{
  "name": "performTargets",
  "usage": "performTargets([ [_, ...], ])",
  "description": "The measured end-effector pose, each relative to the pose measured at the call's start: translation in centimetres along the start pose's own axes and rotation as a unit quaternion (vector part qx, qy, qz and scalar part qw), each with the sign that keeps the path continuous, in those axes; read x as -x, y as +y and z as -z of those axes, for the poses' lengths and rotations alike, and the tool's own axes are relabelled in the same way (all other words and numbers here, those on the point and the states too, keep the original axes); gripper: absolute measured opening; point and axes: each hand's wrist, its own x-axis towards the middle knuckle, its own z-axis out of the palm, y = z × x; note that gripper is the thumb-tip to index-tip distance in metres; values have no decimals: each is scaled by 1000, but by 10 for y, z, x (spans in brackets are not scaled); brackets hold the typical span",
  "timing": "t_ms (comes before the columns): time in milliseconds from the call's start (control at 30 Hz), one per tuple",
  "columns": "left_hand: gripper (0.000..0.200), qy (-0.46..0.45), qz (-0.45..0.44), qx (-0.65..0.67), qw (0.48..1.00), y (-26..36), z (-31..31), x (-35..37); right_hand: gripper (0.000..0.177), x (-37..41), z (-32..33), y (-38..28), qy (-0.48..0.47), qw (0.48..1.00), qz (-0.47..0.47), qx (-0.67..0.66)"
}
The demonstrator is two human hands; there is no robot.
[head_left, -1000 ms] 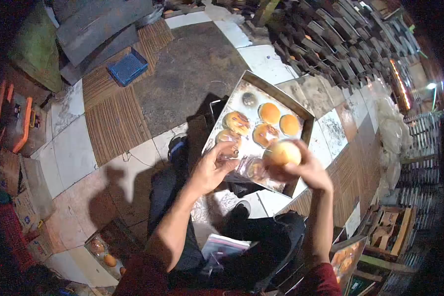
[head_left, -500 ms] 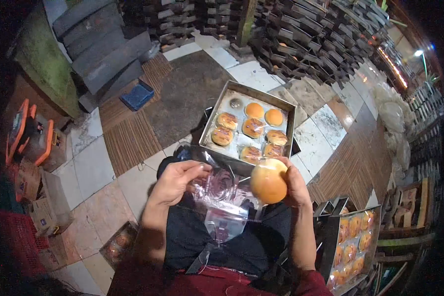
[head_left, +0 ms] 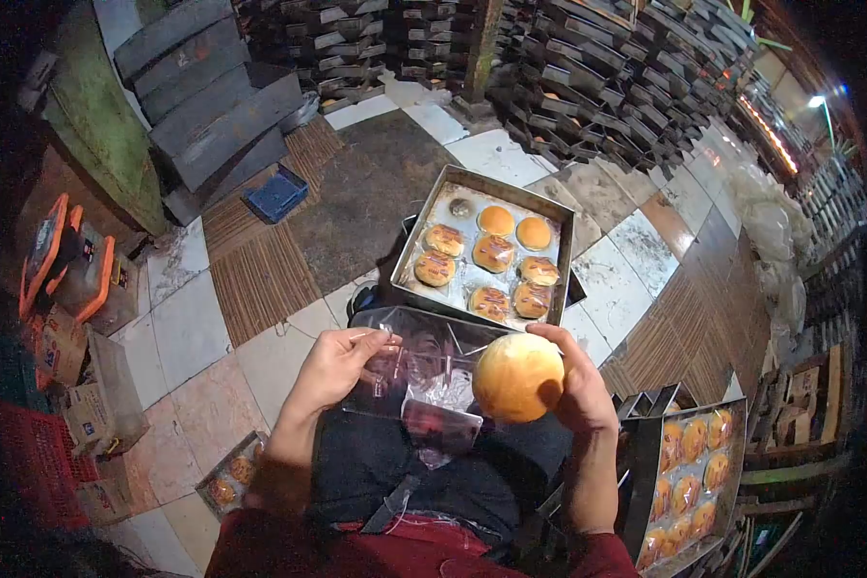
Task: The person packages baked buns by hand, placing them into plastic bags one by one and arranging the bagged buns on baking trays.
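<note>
My left hand (head_left: 337, 371) is closed in a pinch on the edge of a clear plastic bag (head_left: 395, 361) with dark print. The bag spreads over my lap, between my two hands. In my right hand (head_left: 588, 390) is a round golden bun (head_left: 518, 378), gripped at its right side and held close to the bag. Just beyond my hands is a metal tray (head_left: 565, 260) with several buns. Two plain golden buns (head_left: 495, 221) lie at its far side; others, such as the wrapped bun (head_left: 493, 253), have shiny printed plastic around them.
At right, another tray (head_left: 653, 453) holds rows of wrapped buns. A small tray with buns (head_left: 223, 491) lies on the floor at lower left. A blue crate (head_left: 275, 195), orange-rimmed bins (head_left: 96, 279) and cardboard boxes (head_left: 87, 409) stand left. Stacked dark trays (head_left: 607, 77) fill the back.
The bun in my right hand has moved slightly down and left, nearer the bag. My left hand keeps its pinch, and the bag is spread more openly. The view has shifted slightly.
</note>
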Motion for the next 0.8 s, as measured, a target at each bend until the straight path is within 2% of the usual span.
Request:
performTargets([
  [33,29,-3,2,0,1000,-2,-2,0,80,1,-3,-2,3,1000,-1,-1],
  [100,29,-79,-77,-21,994,-4,-8,-1,73,1,-9,-3,-7,996,-39,75],
  [133,28,-92,-67,-84,990,13,-15,6,67,-1,-21,-2,12,992,-22,122],
  [167,28,-94,-67,-84,990,11,-15,5,62,-3,-26,8,44,981,-15,191],
  [233,28,-90,-159,-26,983,6,-12,-1,58,-5,-34,15,141,986,-93,-9],
  [267,30,-58,-137,-4,989,7,-9,-3,58,-3,-35,20,140,986,-93,-8],
  [333,29,-31,-175,-39,983,12,-8,-2,53,2,-36,29,99,969,-32,-224],
  [367,29,-7,-207,-76,975,14,-9,-1,49,3,-48,31,92,992,4,-92],
  [400,34,-29,-251,-129,959,8,-5,-4,49,3,-60,43,108,992,2,-61],
  [433,34,-34,-251,-130,959,6,-9,-4,49,5,-73,55,126,992,0,-31],
  [467,38,108,-327,-167,924,5,-15,-5,49,3,-83,60,152,982,4,-110],
  [500,42,247,-400,-197,861,5,-20,-7,50,-1,-91,61,175,966,14,-189],
  [533,59,336,-380,-161,846,-3,-17,-9,54,-2,-101,58,216,958,56,-181],
  [567,59,329,-391,-158,845,-6,-27,-2,59,0,-110,58,227,951,89,-190],
  [600,64,295,-332,17,896,-8,-43,11,66,2,-116,63,226,963,109,-95],
  [633,70,247,-257,189,915,-12,-54,20,73,6,-123,69,225,966,128,0],
  [700,63,212,-248,61,943,-29,-64,20,90,22,-147,80,105,987,105,-61],
  [733,66,138,-181,230,946,-9,-65,20,103,30,-144,85,37,970,208,121],
  [767,66,130,-183,229,947,-16,-65,14,104,26,-150,96,6,961,272,-60],
  [800,71,-5,-130,331,935,-35,-64,6,104,29,-147,94,53,963,230,-133],
])
